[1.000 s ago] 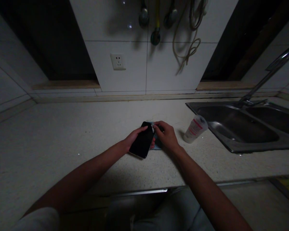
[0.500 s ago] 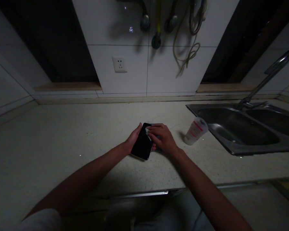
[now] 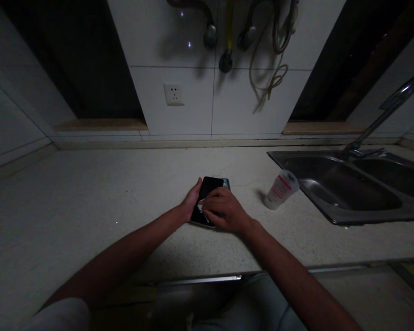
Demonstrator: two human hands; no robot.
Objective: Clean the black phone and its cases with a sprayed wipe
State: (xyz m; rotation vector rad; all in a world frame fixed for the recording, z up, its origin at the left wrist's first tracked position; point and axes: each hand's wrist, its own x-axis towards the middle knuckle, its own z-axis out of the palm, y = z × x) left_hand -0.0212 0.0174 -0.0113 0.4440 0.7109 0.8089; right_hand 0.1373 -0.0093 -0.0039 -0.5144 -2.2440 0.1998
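Probably a kitchen; stainless steel sink [image 3: 365, 218]

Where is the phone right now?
In the head view, the black smartphone is on the countertop, left of the sink, its left edge against the left hand, the right hand over it.

Head-worn; looking forward, down (close)

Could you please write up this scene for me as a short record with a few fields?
Left hand: grips the edge of a black phone
Right hand: over the phone, fingers on a white tissue
Under phone: teal cloth
Surface: speckled counter
Nearby: plastic container on its side, red markings
Right side: steel double sink, faucet
Wall: socket, hanging hoses
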